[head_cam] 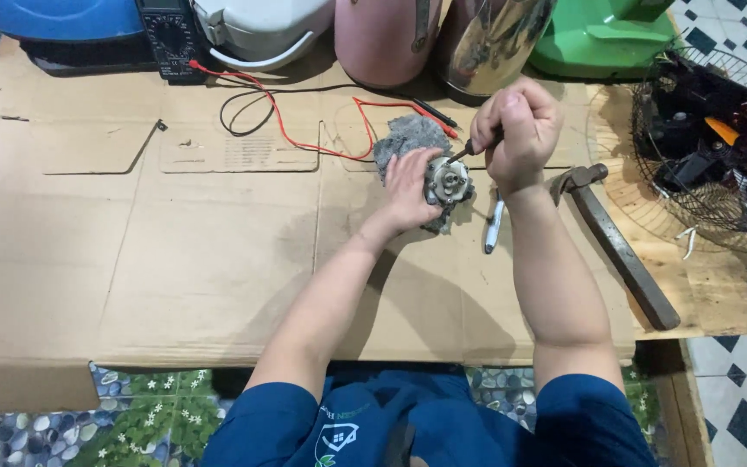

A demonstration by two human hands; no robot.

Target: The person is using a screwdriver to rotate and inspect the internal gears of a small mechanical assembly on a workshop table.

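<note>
A small metal motor (449, 182) rests on a grey rag (408, 137) on flattened cardboard (175, 251). My left hand (408, 186) grips the motor's left side and steadies it. My right hand (516, 130) is closed around a screwdriver (469, 150) whose tip points down-left onto the top of the motor. Both forearms reach in from the bottom edge.
A hammer (620, 246) lies right of my right arm, a white pen (494, 227) beside the motor. A multimeter (170, 39) with red and black leads (278, 112) sits at the back. A fan guard (706, 138) with parts is at the right; appliance housings line the far edge.
</note>
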